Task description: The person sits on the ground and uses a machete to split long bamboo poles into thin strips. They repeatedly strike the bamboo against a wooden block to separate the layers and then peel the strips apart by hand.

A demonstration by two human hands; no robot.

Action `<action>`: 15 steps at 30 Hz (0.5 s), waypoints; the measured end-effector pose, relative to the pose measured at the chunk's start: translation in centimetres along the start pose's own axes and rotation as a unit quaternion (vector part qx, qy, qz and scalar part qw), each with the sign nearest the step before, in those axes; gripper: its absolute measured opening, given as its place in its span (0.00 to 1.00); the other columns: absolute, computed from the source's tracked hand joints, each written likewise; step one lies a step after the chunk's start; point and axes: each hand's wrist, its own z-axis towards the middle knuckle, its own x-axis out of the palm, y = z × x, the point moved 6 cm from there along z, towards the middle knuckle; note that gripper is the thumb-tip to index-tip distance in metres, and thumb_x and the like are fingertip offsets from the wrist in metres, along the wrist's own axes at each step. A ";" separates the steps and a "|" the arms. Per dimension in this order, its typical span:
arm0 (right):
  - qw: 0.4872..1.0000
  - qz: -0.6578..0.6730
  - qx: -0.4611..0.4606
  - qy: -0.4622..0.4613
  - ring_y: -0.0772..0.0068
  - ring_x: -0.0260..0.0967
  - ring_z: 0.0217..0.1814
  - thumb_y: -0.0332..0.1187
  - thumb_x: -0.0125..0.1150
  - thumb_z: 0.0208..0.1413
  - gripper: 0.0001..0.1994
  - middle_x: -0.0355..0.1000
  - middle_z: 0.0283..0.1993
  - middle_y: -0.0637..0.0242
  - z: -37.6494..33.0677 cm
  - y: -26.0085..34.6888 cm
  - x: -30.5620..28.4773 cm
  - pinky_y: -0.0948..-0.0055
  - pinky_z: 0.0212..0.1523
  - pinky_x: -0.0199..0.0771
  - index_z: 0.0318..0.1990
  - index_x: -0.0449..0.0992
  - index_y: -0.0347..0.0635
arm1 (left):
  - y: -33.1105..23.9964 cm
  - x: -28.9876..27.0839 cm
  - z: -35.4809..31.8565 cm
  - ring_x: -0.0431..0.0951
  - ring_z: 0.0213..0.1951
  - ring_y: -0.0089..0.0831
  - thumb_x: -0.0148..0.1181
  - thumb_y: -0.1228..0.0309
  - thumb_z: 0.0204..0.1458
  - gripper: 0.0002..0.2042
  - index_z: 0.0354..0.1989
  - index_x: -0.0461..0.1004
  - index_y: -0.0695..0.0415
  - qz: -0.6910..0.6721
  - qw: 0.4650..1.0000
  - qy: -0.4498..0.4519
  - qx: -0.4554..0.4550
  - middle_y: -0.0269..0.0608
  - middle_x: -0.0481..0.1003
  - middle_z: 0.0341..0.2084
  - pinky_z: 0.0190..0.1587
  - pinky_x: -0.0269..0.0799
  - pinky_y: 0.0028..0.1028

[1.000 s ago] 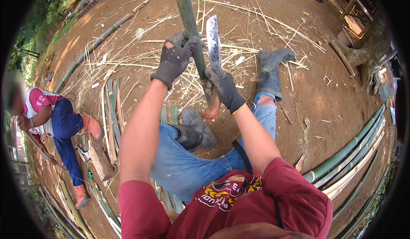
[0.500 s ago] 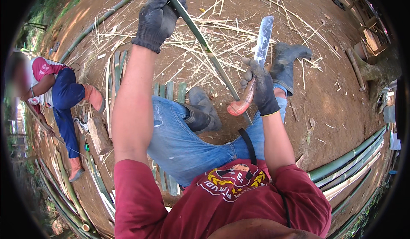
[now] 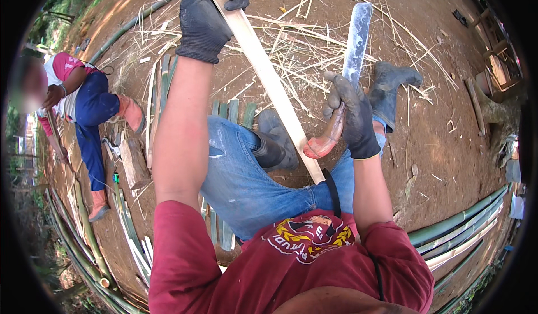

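My left hand (image 3: 210, 17), in a dark glove, is closed round the upper part of a long split bamboo strip (image 3: 260, 75). The strip's pale inner face is turned up, and its lower end comes down to my jeans near the waist. My right hand (image 3: 353, 112), gloved too, grips the orange-brown wooden handle of a machete (image 3: 357, 42). Its broad, whitish-stained blade points up and away from me. The handle's rounded butt is beside the strip's lower part; whether they touch I cannot tell.
Pale bamboo shavings (image 3: 302, 50) litter the dirt ground ahead. At left a person (image 3: 92, 98) in orange boots sits holding a strip, near a wooden block (image 3: 134, 162). Bamboo poles (image 3: 92, 241) lie at lower left, split bamboo lengths (image 3: 459, 224) at lower right. My boots (image 3: 386, 92) are spread apart.
The bamboo strip has turned from its green outer side to its pale inner face. Both hands have shifted slightly, the machete a little up and right. The person at left has moved a hand.
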 end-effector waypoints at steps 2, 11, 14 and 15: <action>1.000 0.000 0.003 0.004 0.76 0.67 0.23 0.42 0.55 0.64 0.21 0.64 0.22 0.72 0.0 -0.1 0.1 0.78 0.25 0.68 0.53 0.72 0.32 | -0.1 0.0 -0.1 0.67 0.24 0.22 0.44 0.50 0.65 0.24 0.62 0.62 0.53 0.002 1.000 0.014 -0.006 0.32 0.69 0.28 0.25 0.65 0.23; 0.999 0.041 0.004 0.015 0.77 0.67 0.23 0.43 0.54 0.65 0.22 0.64 0.22 0.73 0.3 -1.5 -0.4 0.78 0.25 0.69 0.54 0.71 0.31 | -0.2 -0.7 -0.2 0.70 0.27 0.23 0.44 0.50 0.65 0.25 0.63 0.61 0.53 0.006 1.000 0.005 -0.011 0.33 0.71 0.31 0.26 0.69 0.22; 0.999 0.044 0.003 0.013 0.77 0.66 0.23 0.42 0.54 0.65 0.21 0.64 0.22 0.73 0.3 -1.6 -0.5 0.78 0.25 0.69 0.54 0.71 0.31 | -0.2 -0.4 -0.2 0.71 0.27 0.24 0.46 0.49 0.64 0.24 0.60 0.63 0.54 0.002 1.000 -0.010 -0.013 0.34 0.71 0.31 0.25 0.69 0.22; 0.999 0.046 0.006 0.013 0.77 0.66 0.23 0.42 0.54 0.65 0.21 0.64 0.22 0.73 0.3 -1.7 -0.6 0.78 0.25 0.69 0.54 0.71 0.31 | -0.1 -0.2 -0.2 0.71 0.27 0.24 0.47 0.49 0.64 0.24 0.59 0.64 0.54 0.008 1.000 -0.018 -0.012 0.35 0.71 0.31 0.25 0.69 0.22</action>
